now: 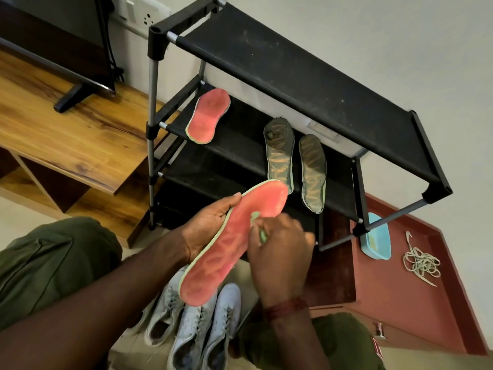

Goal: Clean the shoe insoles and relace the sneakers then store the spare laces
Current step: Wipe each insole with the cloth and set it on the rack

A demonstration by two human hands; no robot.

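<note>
Pink insole (232, 244) is held in front of the shoe rack (293, 65), its long axis slanting from the heel nearest the person up to the toe, which points at the rack's lower shelves. The left hand (210, 225) cups its left edge from below, thumb along the rim. The right hand (280, 252) is curled round a small green tool (257, 222), probably a brush though it is blurred, whose tip touches the insole's upper face near the middle. I judge the toe end, nearest the rack, the easiest reach for that working hand.

Below the heel, grey sneakers (192, 321) stand on the floor in front of the rack. On the rack's middle shelf lie a second pink insole (208, 116) and two dark insoles (278, 153). Right of the rack, a red cabinet top (400, 303) carries a blue tub (376, 241) and loose laces (421, 263). Left of it stands a wooden unit (66, 134).
</note>
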